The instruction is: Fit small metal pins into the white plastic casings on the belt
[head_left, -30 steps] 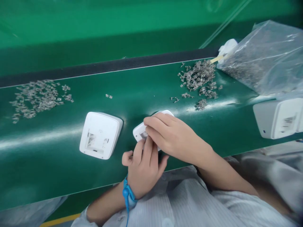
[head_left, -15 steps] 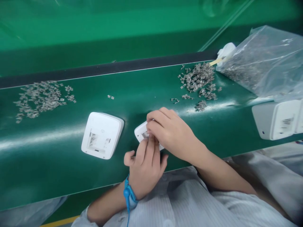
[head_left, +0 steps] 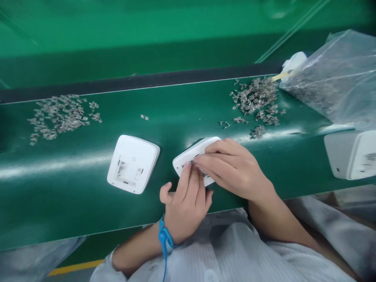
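Note:
A white plastic housing (head_left: 188,156) lies tilted on the green work surface, partly covered by both hands. My left hand (head_left: 186,207), with a blue wrist strap (head_left: 165,235), rests its outstretched fingertips at the housing's recess; its thumb and little finger stand apart. From the right, my right hand (head_left: 235,168) reaches over the housing with fingers pinched together at the same recess. Whatever is between those fingertips is too small or hidden to name. To the left lies a second white housing (head_left: 141,150), its recess facing up with small metal pieces inside.
Small metal clips (head_left: 63,117) are scattered at the left; another pile of metal clips (head_left: 257,96) lies at the right. A pair of clips (head_left: 144,117) sits between them. A clear plastic bag (head_left: 331,82) of metal parts and more white housings (head_left: 343,152) are far right.
My right hand has shifted right and lower across the housing, exposing more of its top edge. My left fingertips stay at the recess. The whole view has shifted slightly.

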{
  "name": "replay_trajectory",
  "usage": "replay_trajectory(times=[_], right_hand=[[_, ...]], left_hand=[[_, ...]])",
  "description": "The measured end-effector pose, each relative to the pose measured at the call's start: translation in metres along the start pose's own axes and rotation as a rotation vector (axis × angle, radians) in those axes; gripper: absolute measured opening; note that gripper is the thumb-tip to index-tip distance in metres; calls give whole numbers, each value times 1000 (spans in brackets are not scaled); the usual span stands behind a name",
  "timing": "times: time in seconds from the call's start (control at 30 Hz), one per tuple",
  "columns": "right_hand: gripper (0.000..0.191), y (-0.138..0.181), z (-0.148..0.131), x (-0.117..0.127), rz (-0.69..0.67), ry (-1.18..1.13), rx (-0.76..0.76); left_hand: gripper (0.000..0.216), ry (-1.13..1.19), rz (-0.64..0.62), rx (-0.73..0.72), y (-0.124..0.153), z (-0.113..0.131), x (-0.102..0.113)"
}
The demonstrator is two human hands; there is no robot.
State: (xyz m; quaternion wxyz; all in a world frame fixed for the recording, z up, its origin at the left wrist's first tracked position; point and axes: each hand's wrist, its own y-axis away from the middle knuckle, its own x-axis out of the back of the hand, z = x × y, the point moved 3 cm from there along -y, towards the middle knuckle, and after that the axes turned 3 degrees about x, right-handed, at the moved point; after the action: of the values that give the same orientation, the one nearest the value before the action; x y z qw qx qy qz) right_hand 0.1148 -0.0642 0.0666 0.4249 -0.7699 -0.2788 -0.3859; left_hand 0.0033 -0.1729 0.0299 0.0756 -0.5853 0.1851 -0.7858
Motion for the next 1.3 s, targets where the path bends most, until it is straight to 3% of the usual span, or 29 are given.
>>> replay_trajectory(times=[0.4, 0.7, 0.87, 0.97, 1.17, 1.3], right_hand=[[12, -5, 0, -2, -26, 37, 124], [11, -7, -7, -1, -195, 134, 255], [18, -8, -1, -4, -59, 14, 95], [19, -12, 3, -8, -75, 29, -25], [16, -15, 4, -11, -170, 2, -7], [14, -13, 3, -15, -168, 81, 118]], left_hand=[[34, 15, -32, -2, 1, 0, 0], [25, 14, -35, 10, -1, 0, 1], [34, 23, -38, 23, -3, -1, 3], [40, 46, -51, 17, -3, -2, 3], [43, 75, -79, 41, -1, -2, 3], [46, 67, -73, 33, -1, -1, 3]])
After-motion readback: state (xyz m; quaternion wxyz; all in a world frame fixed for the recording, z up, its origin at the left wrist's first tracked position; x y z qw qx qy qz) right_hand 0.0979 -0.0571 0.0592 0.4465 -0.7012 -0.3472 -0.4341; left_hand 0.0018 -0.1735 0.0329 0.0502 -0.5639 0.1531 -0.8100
